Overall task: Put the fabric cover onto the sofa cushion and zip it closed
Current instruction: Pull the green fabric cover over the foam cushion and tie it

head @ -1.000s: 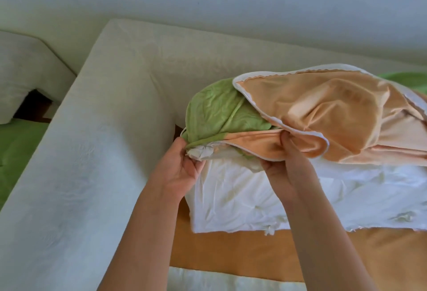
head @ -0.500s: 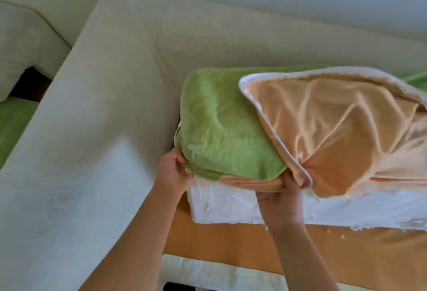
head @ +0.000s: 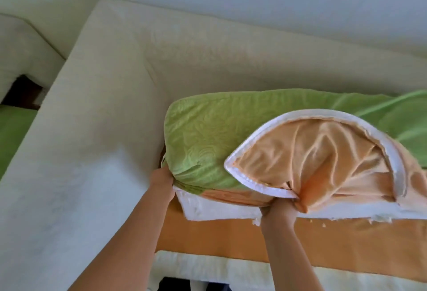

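The green fabric cover (head: 208, 136) is stretched over the top and left corner of the white sofa cushion (head: 212, 208), which lies on the orange seat base. Its orange lining flap (head: 312, 159), edged with a white band, is folded back over the right part. My left hand (head: 161, 183) grips the cover's edge at the cushion's front left corner. My right hand (head: 280, 210) holds the cover's front edge where the flap bunches. The cushion's white front side shows below the cover. No zipper pull is visible.
The cream sofa armrest (head: 80, 152) runs along the left and the backrest (head: 231, 60) behind the cushion. The orange seat base (head: 231, 240) lies under the cushion. Another green cushion (head: 13, 133) and a second cream sofa part (head: 20, 48) sit at far left.
The green cover has been pulled further down over the cushion's left corner and top. Both hands moved lower along the front edge, and the flap folded back more to the right.
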`<state>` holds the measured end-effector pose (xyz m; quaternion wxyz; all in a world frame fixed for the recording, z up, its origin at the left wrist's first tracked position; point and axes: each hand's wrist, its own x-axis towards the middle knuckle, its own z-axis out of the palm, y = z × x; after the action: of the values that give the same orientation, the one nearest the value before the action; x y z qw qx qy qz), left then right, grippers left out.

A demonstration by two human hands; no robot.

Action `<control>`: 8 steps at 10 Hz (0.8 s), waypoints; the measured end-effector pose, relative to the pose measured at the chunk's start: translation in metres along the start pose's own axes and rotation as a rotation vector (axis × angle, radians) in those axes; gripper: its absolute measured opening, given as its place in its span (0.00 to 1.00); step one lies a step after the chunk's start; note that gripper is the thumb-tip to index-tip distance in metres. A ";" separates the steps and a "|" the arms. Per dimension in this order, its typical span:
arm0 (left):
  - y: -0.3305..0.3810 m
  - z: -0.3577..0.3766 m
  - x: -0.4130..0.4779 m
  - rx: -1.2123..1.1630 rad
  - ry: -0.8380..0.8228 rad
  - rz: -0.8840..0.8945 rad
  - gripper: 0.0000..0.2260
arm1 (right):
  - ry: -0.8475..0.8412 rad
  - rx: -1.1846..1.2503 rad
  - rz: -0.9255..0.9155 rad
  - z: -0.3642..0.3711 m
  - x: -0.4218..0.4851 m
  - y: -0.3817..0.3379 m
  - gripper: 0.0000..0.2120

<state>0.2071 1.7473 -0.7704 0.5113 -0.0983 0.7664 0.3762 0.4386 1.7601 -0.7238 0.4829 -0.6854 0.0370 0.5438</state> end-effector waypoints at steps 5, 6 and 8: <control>0.014 -0.029 -0.162 0.251 0.264 0.158 0.18 | 0.348 -0.631 -0.224 -0.138 -0.130 -0.102 0.11; 0.010 -0.017 -0.243 0.190 0.177 0.593 0.20 | 0.142 -0.879 0.026 -0.185 -0.139 -0.071 0.08; -0.062 0.076 -0.347 1.125 -0.611 1.249 0.33 | -0.045 -1.356 -0.101 -0.161 -0.058 0.119 0.08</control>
<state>0.4532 1.6743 -0.5166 0.3676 0.7067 0.5818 0.1643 0.4609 1.5567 -0.7617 -0.0282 -0.8259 -0.3542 0.4377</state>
